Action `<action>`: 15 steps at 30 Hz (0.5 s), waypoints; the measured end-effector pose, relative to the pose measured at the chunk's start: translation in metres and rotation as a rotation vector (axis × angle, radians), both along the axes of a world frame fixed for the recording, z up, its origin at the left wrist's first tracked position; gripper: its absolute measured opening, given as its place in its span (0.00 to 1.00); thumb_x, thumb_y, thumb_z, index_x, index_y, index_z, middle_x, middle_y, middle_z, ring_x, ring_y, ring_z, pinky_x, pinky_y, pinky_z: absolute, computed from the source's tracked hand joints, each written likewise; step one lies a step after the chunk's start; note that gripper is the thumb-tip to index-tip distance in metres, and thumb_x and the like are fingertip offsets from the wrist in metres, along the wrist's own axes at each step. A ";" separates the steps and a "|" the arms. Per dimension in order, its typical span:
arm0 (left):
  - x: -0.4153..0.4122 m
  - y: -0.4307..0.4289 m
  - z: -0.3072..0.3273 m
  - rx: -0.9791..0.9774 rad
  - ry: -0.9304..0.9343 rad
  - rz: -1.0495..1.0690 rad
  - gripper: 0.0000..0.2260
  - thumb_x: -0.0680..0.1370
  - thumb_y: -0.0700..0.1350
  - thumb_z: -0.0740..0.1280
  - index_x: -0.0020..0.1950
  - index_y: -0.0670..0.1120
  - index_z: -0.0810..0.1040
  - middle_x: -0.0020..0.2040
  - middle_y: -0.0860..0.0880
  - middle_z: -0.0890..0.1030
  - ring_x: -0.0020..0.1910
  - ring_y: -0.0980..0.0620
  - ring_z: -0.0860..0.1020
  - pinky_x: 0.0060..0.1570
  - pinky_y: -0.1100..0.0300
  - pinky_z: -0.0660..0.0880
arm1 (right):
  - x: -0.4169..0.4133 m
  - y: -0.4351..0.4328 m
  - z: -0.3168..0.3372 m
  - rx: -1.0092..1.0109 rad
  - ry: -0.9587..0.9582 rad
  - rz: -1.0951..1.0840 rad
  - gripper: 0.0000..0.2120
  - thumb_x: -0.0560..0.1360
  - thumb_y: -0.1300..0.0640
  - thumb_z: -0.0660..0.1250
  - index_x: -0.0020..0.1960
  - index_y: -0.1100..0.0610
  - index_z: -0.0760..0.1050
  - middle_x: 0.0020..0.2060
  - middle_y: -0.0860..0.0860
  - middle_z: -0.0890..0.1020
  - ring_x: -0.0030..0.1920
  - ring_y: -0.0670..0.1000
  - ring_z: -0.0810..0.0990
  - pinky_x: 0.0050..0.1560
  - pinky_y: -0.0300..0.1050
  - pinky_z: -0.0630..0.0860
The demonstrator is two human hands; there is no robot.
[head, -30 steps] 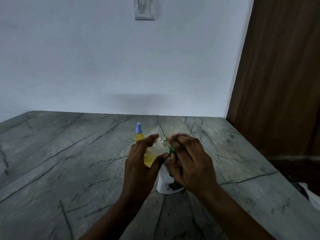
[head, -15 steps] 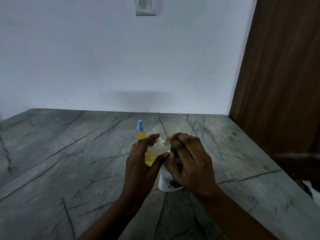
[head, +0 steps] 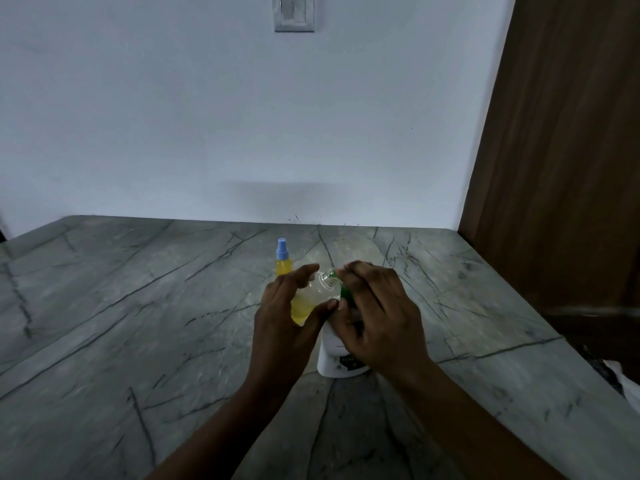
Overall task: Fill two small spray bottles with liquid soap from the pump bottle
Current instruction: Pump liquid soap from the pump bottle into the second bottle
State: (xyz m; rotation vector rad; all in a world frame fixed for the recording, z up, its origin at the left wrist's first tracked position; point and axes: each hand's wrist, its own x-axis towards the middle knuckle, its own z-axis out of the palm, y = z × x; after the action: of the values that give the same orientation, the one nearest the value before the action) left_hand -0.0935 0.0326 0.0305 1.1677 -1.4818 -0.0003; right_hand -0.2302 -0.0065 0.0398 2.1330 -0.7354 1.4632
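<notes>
Hardly anything shifts: on the counter point(head: 138, 323), the pump bottle point(head: 332, 358) stands under the right hand point(head: 377, 313), fingers curled over its green head, seemingly pressing. Beside it the left hand point(head: 284, 320) grips the tilted, half-full spray bottle point(head: 311, 296); keep its mouth against the nozzle point(head: 333, 273).

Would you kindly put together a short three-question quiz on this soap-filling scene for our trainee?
1. The right hand grips the top of the pump bottle. What colour is its nozzle?
2. True or false: the blue-capped bottle lies on its side on the counter.
3. The left hand holds:
A. the uncapped bottle
B. the blue-capped bottle
C. the pump bottle

Key: 1 green; 2 false, it stands upright; 3 A.
</notes>
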 end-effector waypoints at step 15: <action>-0.002 0.001 0.006 -0.030 0.016 0.006 0.23 0.69 0.45 0.72 0.61 0.55 0.69 0.53 0.58 0.74 0.51 0.57 0.75 0.47 0.61 0.73 | -0.001 0.004 0.006 0.020 0.010 -0.019 0.17 0.74 0.55 0.62 0.58 0.64 0.74 0.51 0.60 0.80 0.55 0.54 0.73 0.56 0.40 0.69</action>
State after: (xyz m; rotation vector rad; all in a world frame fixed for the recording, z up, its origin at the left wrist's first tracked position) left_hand -0.0959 0.0339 0.0366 1.1453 -1.4596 0.0165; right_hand -0.2308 -0.0029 0.0454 2.1405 -0.7678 1.4399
